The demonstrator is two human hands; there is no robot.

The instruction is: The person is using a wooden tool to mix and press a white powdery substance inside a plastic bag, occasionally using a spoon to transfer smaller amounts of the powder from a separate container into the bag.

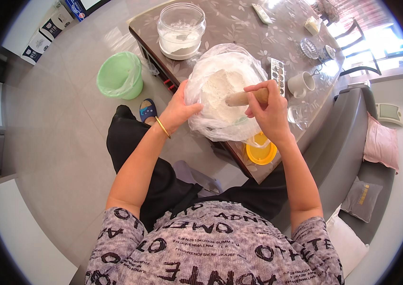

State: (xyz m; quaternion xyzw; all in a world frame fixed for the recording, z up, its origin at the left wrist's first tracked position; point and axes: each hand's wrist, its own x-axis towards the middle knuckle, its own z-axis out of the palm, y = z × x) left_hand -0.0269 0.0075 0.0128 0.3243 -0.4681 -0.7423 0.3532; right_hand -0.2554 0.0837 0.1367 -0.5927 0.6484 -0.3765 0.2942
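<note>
A clear plastic bag [205,123] holding white flour [221,87] stands open at the edge of the table. My left hand [180,108] grips the bag's left rim, thumb over the plastic. My right hand [267,108] holds a short wooden stick [239,99], perhaps a rolling pin, whose floury rounded end is over or in the flour; its contact there is unclear. Beyond the bag, a clear plastic jar [180,39] is partly filled with white powder. A yellow lid [261,151] lies at the near table corner, partly under the bag's edge.
The table [222,21] carries a mug [301,84], a drinking glass [297,115], a glass dish [309,48], a remote control [262,13] and a blister-like pack [277,71]. A green lined bin [120,74] stands on the floor at left. A grey sofa [340,131] is at right.
</note>
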